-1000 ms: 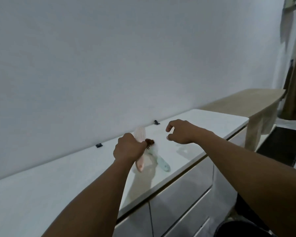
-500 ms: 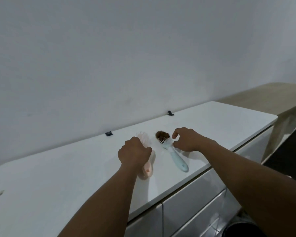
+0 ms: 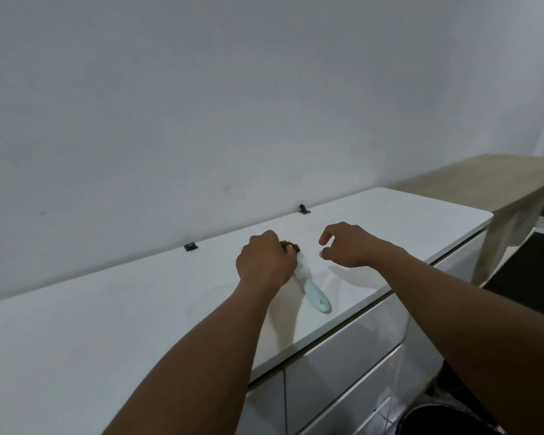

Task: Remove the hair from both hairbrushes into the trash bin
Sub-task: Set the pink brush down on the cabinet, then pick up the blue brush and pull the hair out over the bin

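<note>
A light blue hairbrush (image 3: pixel 318 296) lies on the white cabinet top (image 3: pixel 107 324), handle toward me, with a clump of brown hair (image 3: pixel 291 246) on its head. My left hand (image 3: pixel 266 262) is curled knuckles-up over that head, fingertips beside the hair. What lies under its palm is hidden. The pink hairbrush is out of sight, hidden by my left hand or forearm. My right hand (image 3: pixel 349 244) hovers just right of the brush head, holding nothing, with finger and thumb apart. The dark rim of the trash bin (image 3: pixel 434 417) shows on the floor at bottom right.
White drawer fronts (image 3: pixel 343 365) run below the cabinet edge. Two small black clips (image 3: pixel 190 246) (image 3: pixel 303 209) sit where the top meets the wall. A wooden table (image 3: pixel 490 180) adjoins at the right.
My left hand has shifted right, from the pink brush onto the blue brush's head, and the pink brush has gone out of sight. My right hand has drawn back to the right.
</note>
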`<action>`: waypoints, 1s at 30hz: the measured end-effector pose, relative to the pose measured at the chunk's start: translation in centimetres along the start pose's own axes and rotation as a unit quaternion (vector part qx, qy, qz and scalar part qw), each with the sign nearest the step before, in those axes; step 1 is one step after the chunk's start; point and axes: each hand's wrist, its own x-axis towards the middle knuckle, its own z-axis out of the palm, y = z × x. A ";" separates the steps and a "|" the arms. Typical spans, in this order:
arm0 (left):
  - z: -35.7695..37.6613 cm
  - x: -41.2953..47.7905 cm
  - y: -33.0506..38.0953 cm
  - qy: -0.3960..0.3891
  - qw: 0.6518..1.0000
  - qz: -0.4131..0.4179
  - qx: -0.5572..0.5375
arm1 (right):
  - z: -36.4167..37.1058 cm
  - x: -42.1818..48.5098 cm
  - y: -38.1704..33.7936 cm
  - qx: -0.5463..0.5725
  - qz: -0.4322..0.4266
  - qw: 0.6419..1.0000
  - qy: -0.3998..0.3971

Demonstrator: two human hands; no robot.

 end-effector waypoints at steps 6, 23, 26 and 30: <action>3.2 0.0 1.8 -0.068 0.995 -0.012 -0.067 | 0.0 0.2 1.8 0.006 0.026 1.000 -0.009; 2.7 -0.6 3.1 -0.049 0.992 -0.021 -0.111 | -2.0 -1.4 3.1 0.020 0.024 1.000 0.000; 1.8 -1.3 5.2 -0.038 0.990 0.009 -0.135 | -4.3 -3.3 3.4 0.008 0.027 0.999 0.021; 0.7 -2.8 8.3 -0.029 0.983 0.047 -0.172 | -7.4 -6.5 4.8 0.009 0.049 0.997 0.059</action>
